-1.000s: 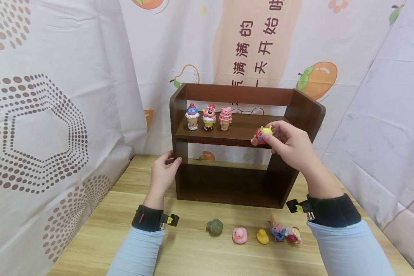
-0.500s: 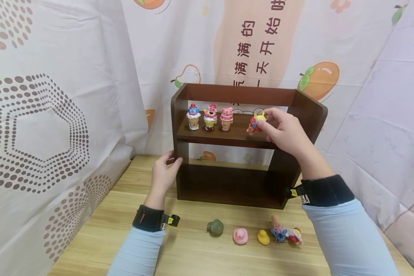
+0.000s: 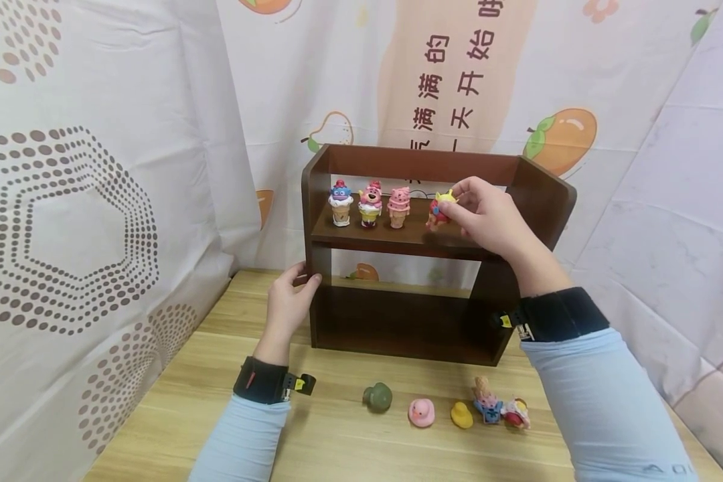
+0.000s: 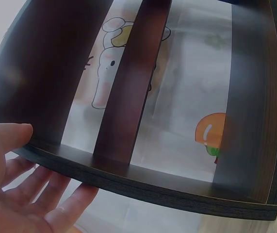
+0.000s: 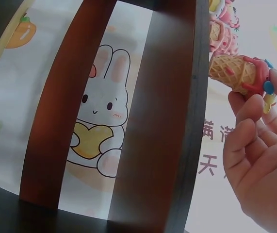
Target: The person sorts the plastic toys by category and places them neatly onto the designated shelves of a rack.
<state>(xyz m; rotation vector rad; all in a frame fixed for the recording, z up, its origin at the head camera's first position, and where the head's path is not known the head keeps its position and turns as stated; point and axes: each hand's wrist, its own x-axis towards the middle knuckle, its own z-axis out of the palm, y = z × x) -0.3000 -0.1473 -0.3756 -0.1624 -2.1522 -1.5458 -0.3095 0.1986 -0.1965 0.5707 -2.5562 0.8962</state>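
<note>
My right hand [image 3: 497, 217] pinches an ice-cream-cone figurine [image 3: 438, 211] with a red and yellow top, just over the upper board of a dark brown two-tier shelf [image 3: 410, 242]. Its waffle cone [image 5: 231, 70] shows in the right wrist view, pointing toward the board's edge. Left of it on that board stand a blue-faced cone figurine [image 3: 341, 204], a pink bear cone figurine [image 3: 370, 204] and a pink cone figurine [image 3: 399, 207], all upright. My left hand [image 3: 288, 304] grips the shelf's left side panel, thumb at the front edge, fingers [image 4: 75, 204] along the outside.
On the wooden table [image 3: 337, 448] before the shelf lie a green toy [image 3: 377, 397], a pink duck [image 3: 422, 413], a yellow duck [image 3: 461, 415], a blue and pink cone figurine [image 3: 488, 405] and a red and white figurine [image 3: 516, 414]. Printed curtains [image 3: 156, 100] hang behind and beside.
My right hand has lifted the cone figurine from before the board's front edge up and leftward over the board, tipping it more upright. My left hand stays at the side panel.
</note>
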